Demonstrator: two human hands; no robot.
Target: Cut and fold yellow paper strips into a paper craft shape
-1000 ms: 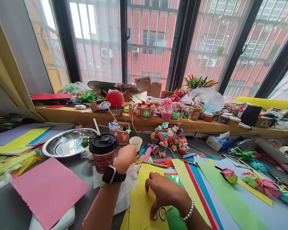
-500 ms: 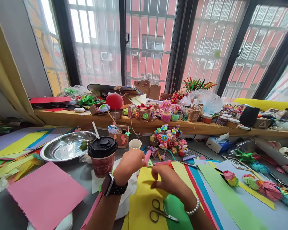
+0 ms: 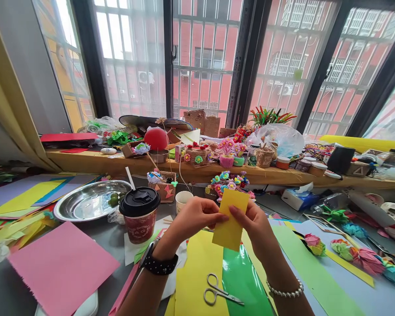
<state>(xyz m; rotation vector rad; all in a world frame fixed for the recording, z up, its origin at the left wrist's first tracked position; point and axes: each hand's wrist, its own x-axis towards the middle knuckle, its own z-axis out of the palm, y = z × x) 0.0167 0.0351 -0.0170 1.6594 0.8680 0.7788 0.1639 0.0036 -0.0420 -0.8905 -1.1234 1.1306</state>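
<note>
A small yellow paper rectangle (image 3: 229,230) is held up, tilted, between my two hands. My left hand (image 3: 194,221) pinches its left edge between thumb and fingers. On the other side my right hand (image 3: 255,224) grips it, thumb on the front and fingers behind. Below lie small metal scissors (image 3: 219,292), their blades pointing right, on a larger yellow paper sheet (image 3: 197,272). A shiny green sheet (image 3: 245,281) lies beside that one. Just behind my left hand stands a white paper cup (image 3: 183,199).
To the left are a lidded drink cup (image 3: 140,219) with a straw, a steel tray (image 3: 75,206) and a pink sheet (image 3: 64,267). Pipe-cleaner flowers (image 3: 225,180) stand behind my hands. Crumpled paper flowers (image 3: 368,261) and a tissue box (image 3: 299,199) are on the right.
Both hands have risen from the table, the right moving right and up. The yellow paper piece now stands in view between them, and more of the green sheet is uncovered.
</note>
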